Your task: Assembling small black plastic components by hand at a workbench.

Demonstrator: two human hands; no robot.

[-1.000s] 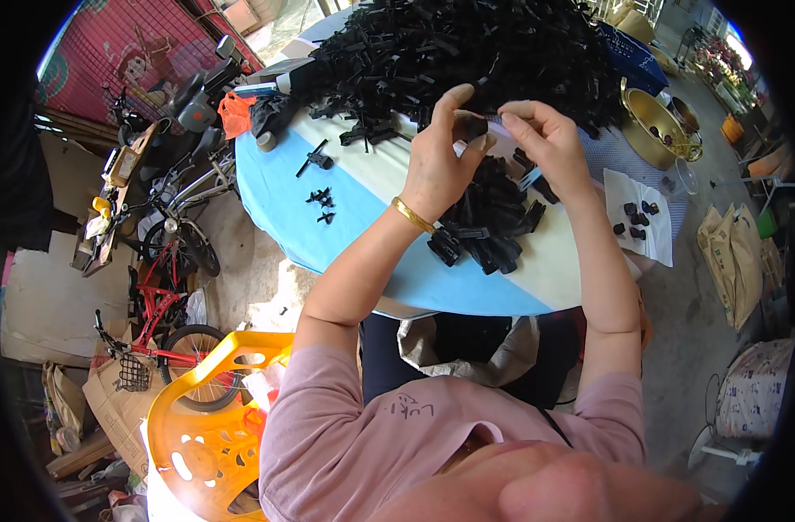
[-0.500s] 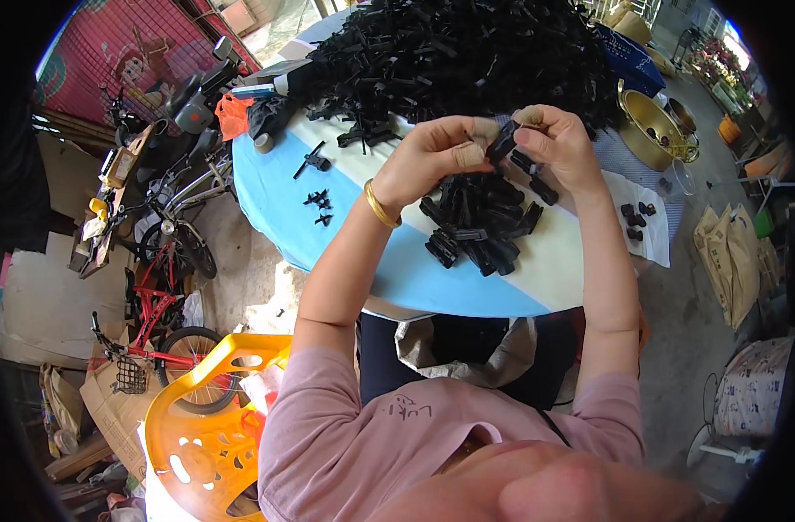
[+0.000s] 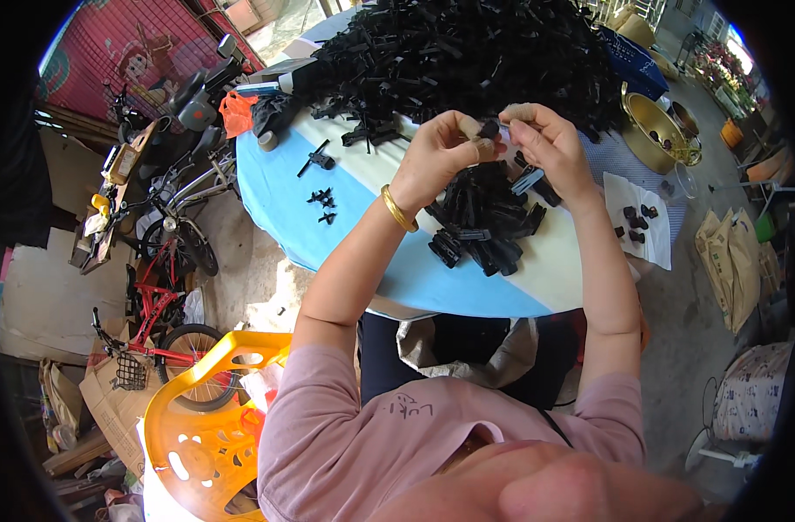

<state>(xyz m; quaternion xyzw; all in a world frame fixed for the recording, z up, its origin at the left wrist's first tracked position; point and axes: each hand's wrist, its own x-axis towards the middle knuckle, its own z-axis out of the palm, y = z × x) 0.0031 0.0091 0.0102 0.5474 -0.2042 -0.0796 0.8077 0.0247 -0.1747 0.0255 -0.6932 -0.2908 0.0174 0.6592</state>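
Above the table my left hand pinches a small black plastic piece between thumb and forefinger. My right hand is closed in a pinch just right of it; what its fingertips hold is too small to tell. Pale covers wrap some fingertips on both hands. Under the hands lies a small heap of black plastic parts. Some shiny black parts lie beneath my right hand. Farther back rises a large pile of black plastic parts.
The round table wears a blue and cream cloth, with a few black parts at left. Small dark pieces rest on white paper at right. Behind stands a gold pot. A yellow chair and red bicycle stand left.
The black piece has turned and shifted slightly left with my left hand. My right fingers have drawn slightly left and changed their pinch. Shiny parts now show beneath my right hand.
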